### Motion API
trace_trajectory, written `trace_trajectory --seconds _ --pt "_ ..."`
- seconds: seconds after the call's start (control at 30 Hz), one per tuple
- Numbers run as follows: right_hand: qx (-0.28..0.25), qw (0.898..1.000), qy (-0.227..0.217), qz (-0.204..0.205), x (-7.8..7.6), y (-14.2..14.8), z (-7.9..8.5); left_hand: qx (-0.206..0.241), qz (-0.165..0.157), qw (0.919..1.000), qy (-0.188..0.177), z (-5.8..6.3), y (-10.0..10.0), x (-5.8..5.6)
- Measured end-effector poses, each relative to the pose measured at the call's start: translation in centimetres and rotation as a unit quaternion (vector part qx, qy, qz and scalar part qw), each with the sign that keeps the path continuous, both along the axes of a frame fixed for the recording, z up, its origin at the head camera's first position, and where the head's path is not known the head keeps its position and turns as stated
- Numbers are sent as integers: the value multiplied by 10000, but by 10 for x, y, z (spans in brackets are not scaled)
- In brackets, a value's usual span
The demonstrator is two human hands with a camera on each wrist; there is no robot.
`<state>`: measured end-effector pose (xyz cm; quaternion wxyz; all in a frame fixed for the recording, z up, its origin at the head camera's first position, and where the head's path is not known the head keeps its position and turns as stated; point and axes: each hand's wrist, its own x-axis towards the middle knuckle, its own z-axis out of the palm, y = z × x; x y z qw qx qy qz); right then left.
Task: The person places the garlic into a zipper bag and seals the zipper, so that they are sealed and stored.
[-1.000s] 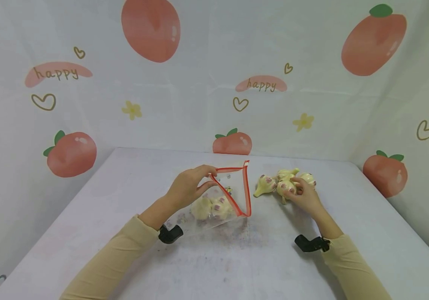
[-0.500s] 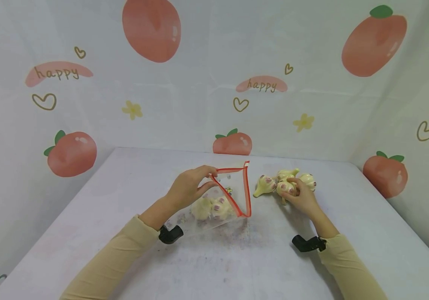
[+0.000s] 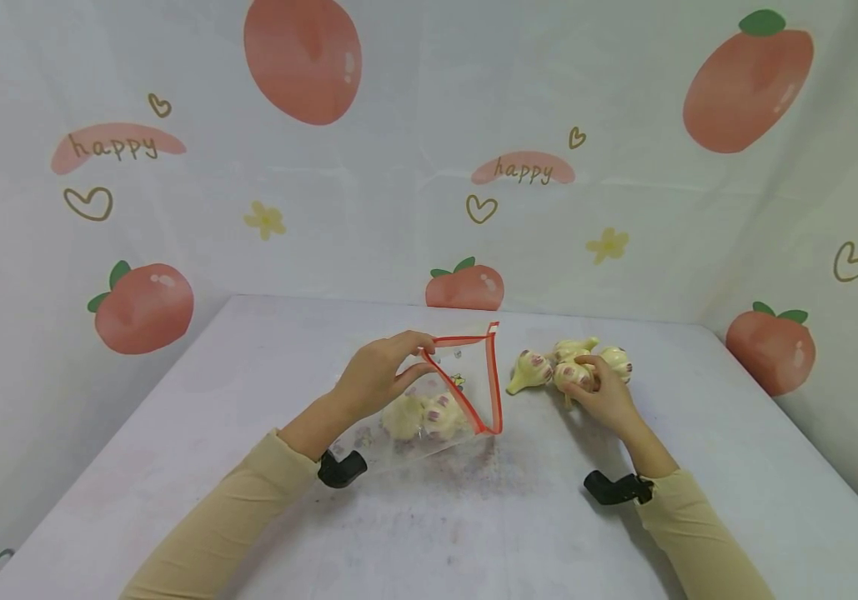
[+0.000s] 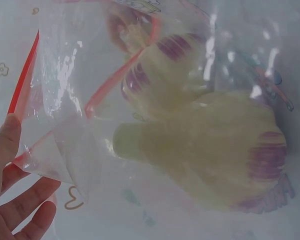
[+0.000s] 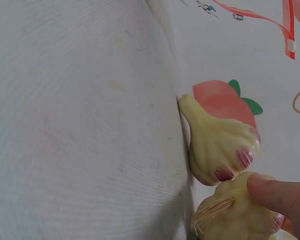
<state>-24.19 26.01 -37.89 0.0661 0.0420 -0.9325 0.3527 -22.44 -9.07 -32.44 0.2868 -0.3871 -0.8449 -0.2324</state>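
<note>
My left hand pinches the rim of a clear zip bag edged in red, and the bag's mouth gapes toward the right. Through the film two garlic bulbs show inside, cream with purple patches. To the right, my right hand grips one garlic bulb between thumb and fingers. The right wrist view shows the thumb on that bulb and its tuft of dry roots. Another garlic bulb lies just left of it, stem toward the left. My right fingers are mostly hidden in the right wrist view.
Behind the held bulb lies a further garlic bulb, and one more bulb sits at its right. All rest on a pale table backed by a white curtain with peach prints.
My right hand has moved slightly left and its fingers have closed around the front garlic bulb. The left hand and the bag have stayed in place.
</note>
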Motion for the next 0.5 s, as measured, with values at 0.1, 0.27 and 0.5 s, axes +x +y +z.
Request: trace_trajectory --seconds 0.1,0.27,0.5 --pt "-71 9999 -142 -34 1 1 2 1 -17 10000 -10 0 0 0" --pt "-134 9997 -211 -86 3 2 6 24 -30 10000 -11 0 0 -1" --pt "-231 9997 -102 -46 6 2 12 -15 -21 10000 70 0 0 -1"
